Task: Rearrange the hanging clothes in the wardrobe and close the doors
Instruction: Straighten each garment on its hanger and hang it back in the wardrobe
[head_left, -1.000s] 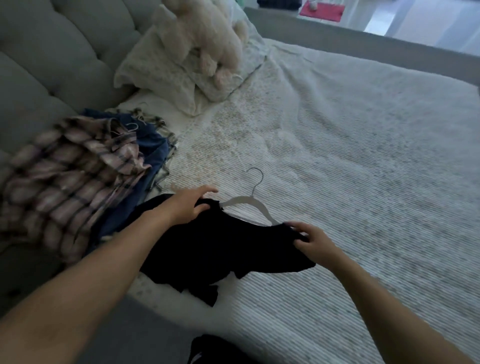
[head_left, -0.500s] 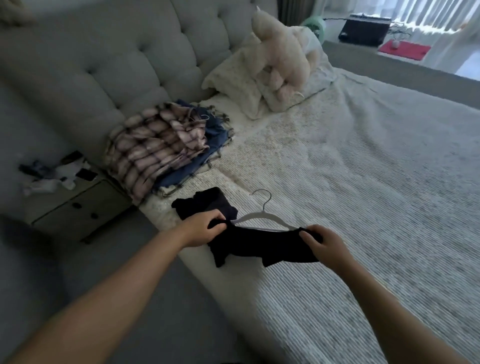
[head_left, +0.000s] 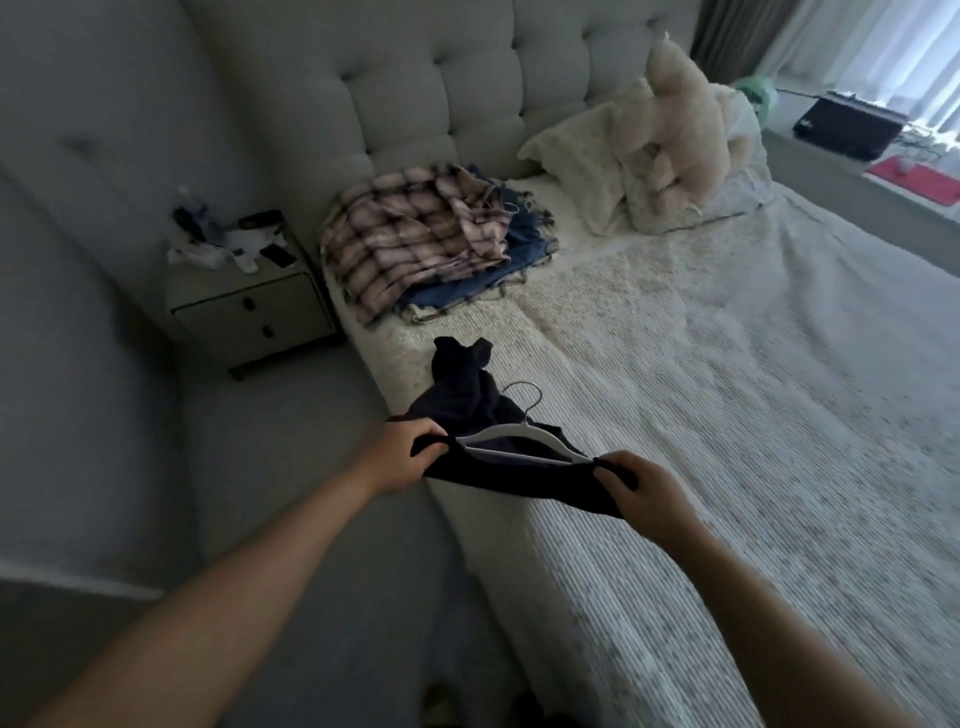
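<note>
No brand, label or writing can be read anywhere. The left hand (head_left: 402, 451) and the right hand (head_left: 641, 486) each pinch one end of a dark garment (head_left: 483, 415), their grips closed on the fabric with fingers curled over its top edge. The garment sits on a white hanger (head_left: 511, 435) whose metal hook points up and away from the person; the rest of the cloth trails back onto the near edge of the bed (head_left: 727, 395), over its pale textured cover.

Further up the bed, near the tufted headboard (head_left: 415, 88), lies a pile of clothes (head_left: 415, 249): a plaid shirt on top, blue fabric beneath. Beside it a cream plush toy (head_left: 675, 124) leans on pillows (head_left: 576, 156).

To the left of the bed stands a nightstand (head_left: 249, 312) with two drawers, both shut; small items clutter its top, too blurred to identify.
</note>
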